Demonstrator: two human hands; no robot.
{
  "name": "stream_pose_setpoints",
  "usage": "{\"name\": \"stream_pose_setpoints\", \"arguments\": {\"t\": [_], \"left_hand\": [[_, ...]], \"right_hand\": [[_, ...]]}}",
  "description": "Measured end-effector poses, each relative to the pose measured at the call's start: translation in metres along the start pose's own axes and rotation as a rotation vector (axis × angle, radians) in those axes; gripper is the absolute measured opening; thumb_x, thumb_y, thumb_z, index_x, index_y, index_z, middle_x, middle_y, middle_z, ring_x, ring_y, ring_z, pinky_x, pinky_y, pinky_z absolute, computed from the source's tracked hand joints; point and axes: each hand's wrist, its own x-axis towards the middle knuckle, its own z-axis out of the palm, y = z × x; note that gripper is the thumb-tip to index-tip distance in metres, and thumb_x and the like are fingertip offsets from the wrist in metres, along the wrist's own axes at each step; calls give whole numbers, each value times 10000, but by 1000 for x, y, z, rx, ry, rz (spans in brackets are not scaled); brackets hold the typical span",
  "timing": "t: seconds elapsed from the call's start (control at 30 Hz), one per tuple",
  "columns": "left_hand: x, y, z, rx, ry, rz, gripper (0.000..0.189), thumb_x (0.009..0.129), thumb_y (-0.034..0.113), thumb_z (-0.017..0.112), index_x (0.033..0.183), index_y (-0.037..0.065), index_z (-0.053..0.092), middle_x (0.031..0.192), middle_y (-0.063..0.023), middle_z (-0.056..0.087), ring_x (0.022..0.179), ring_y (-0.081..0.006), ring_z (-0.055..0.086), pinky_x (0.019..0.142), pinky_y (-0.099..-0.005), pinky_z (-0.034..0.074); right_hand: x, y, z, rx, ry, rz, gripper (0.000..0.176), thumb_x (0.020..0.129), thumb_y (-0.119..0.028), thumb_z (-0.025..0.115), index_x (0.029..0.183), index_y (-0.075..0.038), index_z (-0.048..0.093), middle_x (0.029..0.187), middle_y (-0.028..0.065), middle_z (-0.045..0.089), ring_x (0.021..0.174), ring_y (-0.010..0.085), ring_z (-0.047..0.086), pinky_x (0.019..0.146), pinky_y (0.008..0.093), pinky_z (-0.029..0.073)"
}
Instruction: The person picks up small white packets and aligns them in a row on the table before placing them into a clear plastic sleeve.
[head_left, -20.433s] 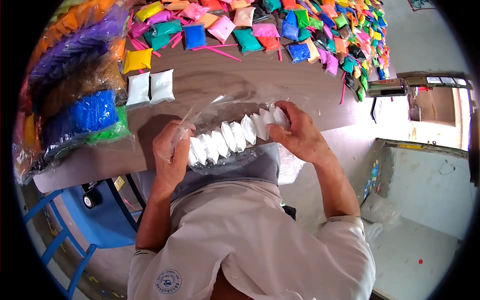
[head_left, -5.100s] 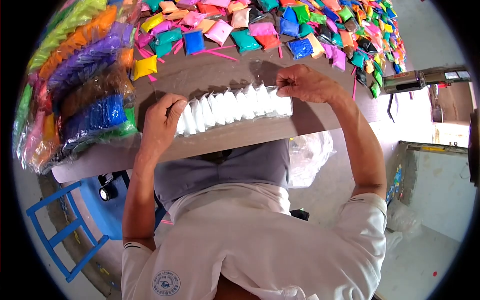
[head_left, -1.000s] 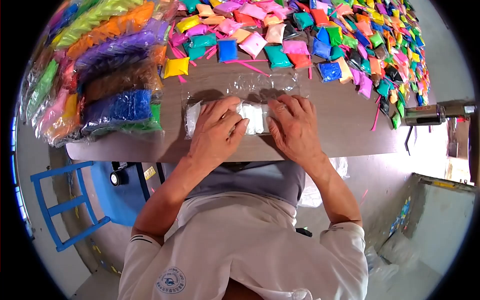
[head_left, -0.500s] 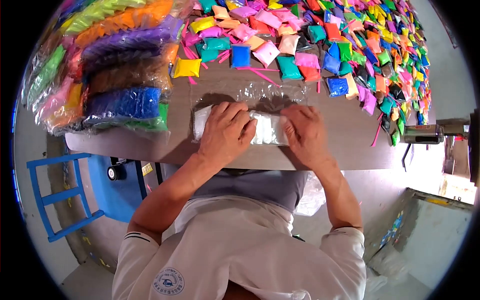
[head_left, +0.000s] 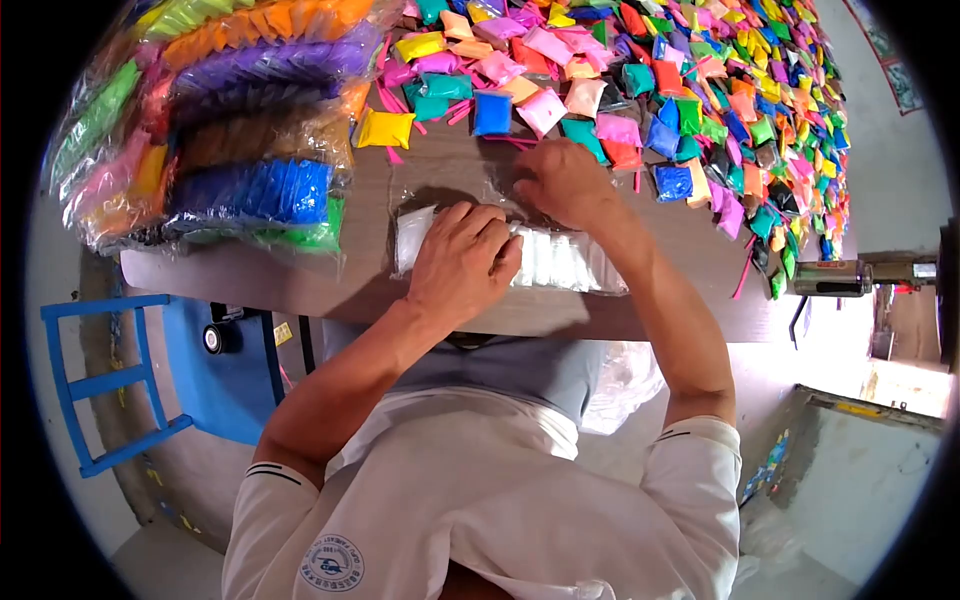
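A row of white packets (head_left: 555, 260) lies in a clear plastic bag (head_left: 612, 278) close to the table's near edge. My left hand (head_left: 465, 255) is closed over the left part of this row, with bent fingers pressing on the bag. My right hand (head_left: 568, 185) is above the far side of the bag, by its loose clear film. Its fingers are curled inward, and the fingertips are hidden, so whether they pinch the film cannot be told.
Clear bags of coloured packets (head_left: 255, 195) are stacked at the left. Loose coloured packets (head_left: 690, 110) cover the back and right, with pink strips (head_left: 745, 268) among them. A blue metal frame (head_left: 110, 385) stands below left, and a metal cylinder (head_left: 832, 278) juts in at right.
My right hand has moved from the right end of the white row up and left to the bag's far side. My left hand stays on the row.
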Motion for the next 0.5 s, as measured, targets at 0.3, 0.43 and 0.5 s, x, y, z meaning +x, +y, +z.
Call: {"name": "stream_pose_setpoints", "arguments": {"t": [0.3,0.43,0.5], "left_hand": [[-1,0,1,-5,4,2,136,813,93,688,806,-3,591,931,-119,644,854,-332,596,754,-443,497],[-1,-1,2,0,9,8,128,823,88,678,830,-9,594,921,-126,645,854,-332,601,758,-438,501],[-1,-2,3,-9,31,24,122,826,86,673,833,-12,601,914,-128,647,859,-333,604,762,-435,504]], "right_hand": [[-32,-20,-35,404,-87,115,144,832,-191,688,919,-81,721,824,124,708,771,309,679,712,422,523],[-45,-29,-36,382,-76,51,127,828,-160,693,918,-75,719,820,124,706,762,323,672,710,428,523],[-48,-31,-36,387,-82,50,132,820,-152,704,925,-72,715,810,133,701,757,332,667,703,429,522]]}}
